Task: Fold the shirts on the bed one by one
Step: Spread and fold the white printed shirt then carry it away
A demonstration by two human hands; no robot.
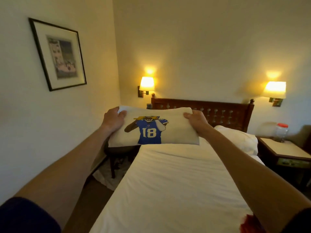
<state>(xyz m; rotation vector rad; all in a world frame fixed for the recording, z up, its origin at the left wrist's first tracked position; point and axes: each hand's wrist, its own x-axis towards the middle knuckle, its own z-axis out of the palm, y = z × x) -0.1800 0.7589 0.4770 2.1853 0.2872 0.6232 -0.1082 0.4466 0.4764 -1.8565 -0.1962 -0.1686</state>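
Shirt: a folded white shirt (170, 132) with a blue "18" player picture is held up in the air, above the head end of the bed (176, 182).
Left hand (114, 119): clamped on the shirt's top left corner.
Right hand (196, 120): clamped on its top right corner.

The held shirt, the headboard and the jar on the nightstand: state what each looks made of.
Shirt: soft cream knit, likely cotton; it bends where the left hand and right hand grip it.
Headboard: dark polished wood, carved.
Jar: see-through, glass or plastic, with a red lid.
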